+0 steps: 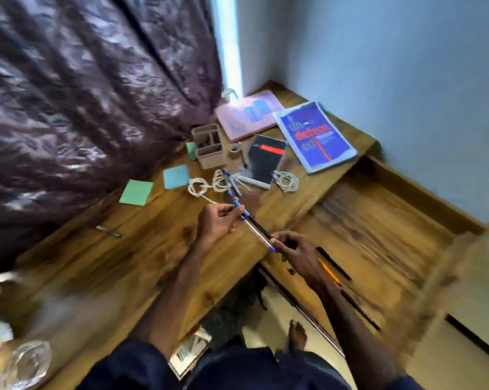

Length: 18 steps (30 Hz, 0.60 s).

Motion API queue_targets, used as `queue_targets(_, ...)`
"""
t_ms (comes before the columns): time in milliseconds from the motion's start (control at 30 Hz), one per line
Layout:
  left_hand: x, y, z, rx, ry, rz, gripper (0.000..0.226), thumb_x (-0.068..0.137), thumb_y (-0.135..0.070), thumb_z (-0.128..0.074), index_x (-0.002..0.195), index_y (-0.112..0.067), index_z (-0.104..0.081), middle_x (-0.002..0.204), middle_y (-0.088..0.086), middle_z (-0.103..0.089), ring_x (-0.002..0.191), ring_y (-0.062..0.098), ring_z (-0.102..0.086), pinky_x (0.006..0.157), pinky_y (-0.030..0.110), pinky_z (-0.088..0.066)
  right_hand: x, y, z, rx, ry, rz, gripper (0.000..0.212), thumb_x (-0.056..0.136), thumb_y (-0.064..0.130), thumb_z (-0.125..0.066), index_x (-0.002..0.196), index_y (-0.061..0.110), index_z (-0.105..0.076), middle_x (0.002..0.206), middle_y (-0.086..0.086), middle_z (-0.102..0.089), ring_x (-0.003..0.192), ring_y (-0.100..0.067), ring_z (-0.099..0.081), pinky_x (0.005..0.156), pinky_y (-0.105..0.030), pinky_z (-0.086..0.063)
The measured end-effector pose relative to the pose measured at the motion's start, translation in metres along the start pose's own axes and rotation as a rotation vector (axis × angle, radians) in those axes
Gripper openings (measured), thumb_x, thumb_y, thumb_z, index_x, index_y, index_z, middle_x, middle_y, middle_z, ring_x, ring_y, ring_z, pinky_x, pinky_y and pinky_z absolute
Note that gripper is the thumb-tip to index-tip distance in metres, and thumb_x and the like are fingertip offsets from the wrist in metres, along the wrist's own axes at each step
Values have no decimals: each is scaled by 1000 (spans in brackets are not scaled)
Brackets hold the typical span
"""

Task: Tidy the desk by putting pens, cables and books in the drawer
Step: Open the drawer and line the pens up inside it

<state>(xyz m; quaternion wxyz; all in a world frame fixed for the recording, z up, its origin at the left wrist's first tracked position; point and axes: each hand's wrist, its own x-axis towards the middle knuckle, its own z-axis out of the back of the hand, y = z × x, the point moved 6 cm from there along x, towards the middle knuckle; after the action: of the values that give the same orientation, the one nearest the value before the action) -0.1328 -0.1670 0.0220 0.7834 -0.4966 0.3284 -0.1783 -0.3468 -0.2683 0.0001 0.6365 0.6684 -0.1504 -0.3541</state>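
My left hand and my right hand both grip a bunch of pens with blue caps, held over the desk's front edge. More pens lie on the wooden desk among white coiled cables, with another cable by a black notebook. A blue book and a pink book lie at the back. The open drawer to the right holds a yellow pencil and a dark pen.
A beige pen holder and a tape roll stand near the books. Green sticky notes and blue sticky notes lie at the left. A dark curtain hangs behind. A glass object sits bottom left. My bare foot is below.
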Motion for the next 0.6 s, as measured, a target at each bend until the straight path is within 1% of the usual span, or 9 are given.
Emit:
queue_targets(67, -7, -10, -43, -16, 119, 20, 11, 88, -21, -78, 92, -12, -75, 63, -4, -73, 43, 4, -51, 39, 19, -44, -12, -17, 38, -2, -14, -25, 2, 88, 17, -77, 87, 17, -75, 76, 2, -67, 61, -7, -55, 53, -26, -46)
queue_targets(100, -12, -15, -60, -26, 164, 33, 8, 89, -18, -78, 91, -11, -74, 65, -4, -73, 43, 5, -50, 39, 20, -45, -17, -24, 53, -13, -16, -16, 5, 87, 18, -78, 84, 20, -75, 76, 4, -68, 62, -7, -56, 55, -26, -47)
queue_targets(200, -26, -22, -113, 18, 245, 21, 4, 89, -15, -77, 86, -14, -75, 67, 0, -73, 47, 9, -50, 42, 21, -47, -33, -45, 100, 11, -13, -54, 9, 85, 16, -80, 93, 18, -76, 77, 9, -70, 68, -3, -60, 67, -24, -49)
queue_targets(233, -31, -21, -130, 33, 267, 12, 5, 89, -17, -78, 87, -12, -77, 69, 3, -74, 48, 9, -51, 44, 22, -47, -39, -50, 113, 18, -9, -65, 13, 86, 16, -79, 98, 17, -76, 81, 7, -72, 72, -3, -62, 70, -24, -50)
queue_targets(300, -42, -18, -161, 84, 283, 6, 17, 88, -23, -79, 95, -8, -78, 76, 10, -75, 52, 9, -55, 47, 23, -48, -49, -55, 136, 25, -3, -66, 17, 87, 17, -78, 104, 15, -76, 92, -2, -76, 81, -8, -67, 75, -24, -55)
queue_targets(367, -55, -15, -195, 126, 305, 10, 22, 88, -23, -80, 100, -4, -76, 73, 6, -73, 53, 9, -56, 49, 21, -50, -55, -64, 158, 20, -34, -67, 20, 85, 19, -80, 106, 16, -77, 98, -3, -77, 88, -13, -71, 82, -28, -57)
queue_targets(467, -74, -10, -244, 143, 399, -5, 21, 90, -22, -78, 100, -5, -76, 68, -1, -71, 56, 11, -58, 52, 23, -51, -60, -79, 190, -32, -87, -101, 27, 80, 24, -84, 106, 16, -78, 97, 0, -78, 88, -11, -72, 78, -28, -58)
queue_targets(533, -81, -7, -264, 187, 388, -20, 23, 89, -25, -78, 103, -7, -76, 73, 1, -75, 58, 11, -64, 56, 24, -55, -61, -92, 212, -70, -126, -137, 28, 79, 25, -84, 105, 17, -79, 94, 1, -78, 86, -12, -73, 77, -29, -58)
queue_targets(600, -85, -2, -275, 266, 333, -27, 23, 87, -27, -80, 103, -10, -77, 82, 3, -77, 65, 14, -73, 59, 26, -61, -63, -110, 233, -117, -195, -203, 25, 79, 20, -85, 103, 17, -79, 88, 3, -78, 77, -7, -72, 69, -25, -54)
